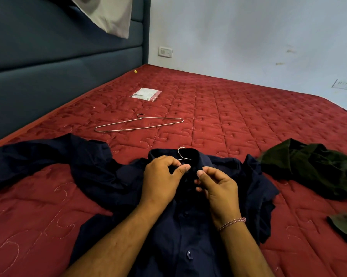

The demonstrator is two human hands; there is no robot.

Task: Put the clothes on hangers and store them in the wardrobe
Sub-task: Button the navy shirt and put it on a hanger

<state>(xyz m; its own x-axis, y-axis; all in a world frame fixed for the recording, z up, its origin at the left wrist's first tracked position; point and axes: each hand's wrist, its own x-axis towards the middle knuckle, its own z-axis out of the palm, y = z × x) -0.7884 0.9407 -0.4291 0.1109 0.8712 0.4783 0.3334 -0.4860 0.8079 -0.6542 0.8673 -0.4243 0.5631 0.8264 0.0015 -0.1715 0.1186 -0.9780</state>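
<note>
Navy shirt (168, 226) on 1st hanger (181, 153), L hand (160, 180) & R hand (218, 186) both pinching its collar placket in a closed grip, prob buttoning; green garment (308, 166), 2nd hanger (138, 123), wardrobe still to go.

Bed (238, 108) fills most of view, covered in dark red quilted mattress cover with stitched swirl pattern; padded blue-grey headboard (58, 62) runs along left side; pale pillow (108, 15) leans against headboard at top; plain white wall (248, 37) behind bed, marked with few smudges; white switch-and-socket plate (165, 52) on wall just beside headboard; second socket plate (343, 84) at far right, blurred; light soft and even.
</note>
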